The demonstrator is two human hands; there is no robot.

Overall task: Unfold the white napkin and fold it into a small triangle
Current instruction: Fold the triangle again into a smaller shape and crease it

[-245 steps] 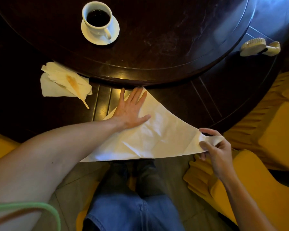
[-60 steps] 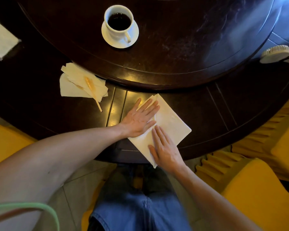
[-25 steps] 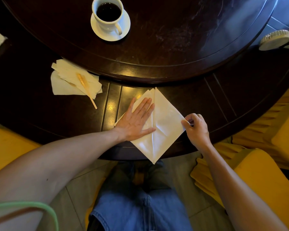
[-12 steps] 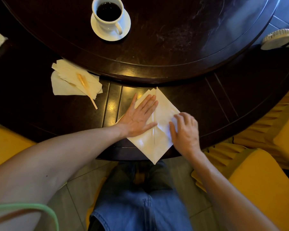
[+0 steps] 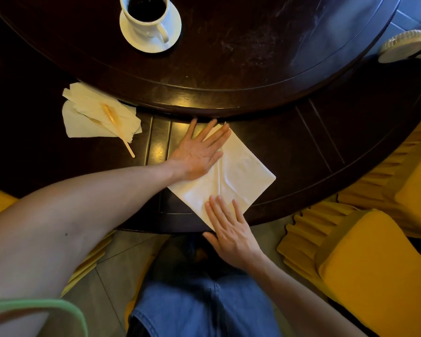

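The white napkin (image 5: 238,171) lies folded into a diamond-like shape on the dark wooden table (image 5: 301,147), its near tip at the table's front edge. My left hand (image 5: 197,152) lies flat on its far-left part, fingers straight and spread. My right hand (image 5: 229,227) rests flat on the napkin's near corner, fingers straight, palm partly over the table edge. A crease runs down the napkin between the two hands.
A white cup of dark drink on a saucer (image 5: 151,23) stands on the raised round centre. Crumpled napkins with a wooden stick (image 5: 100,115) lie at the left. A brush (image 5: 404,45) sits at the far right. Yellow-covered chairs (image 5: 374,263) flank my knees.
My right hand has slid from the napkin's right side down to its near corner and lies flat there. The napkin's right flap now lies flat. My left hand has stayed pressing.
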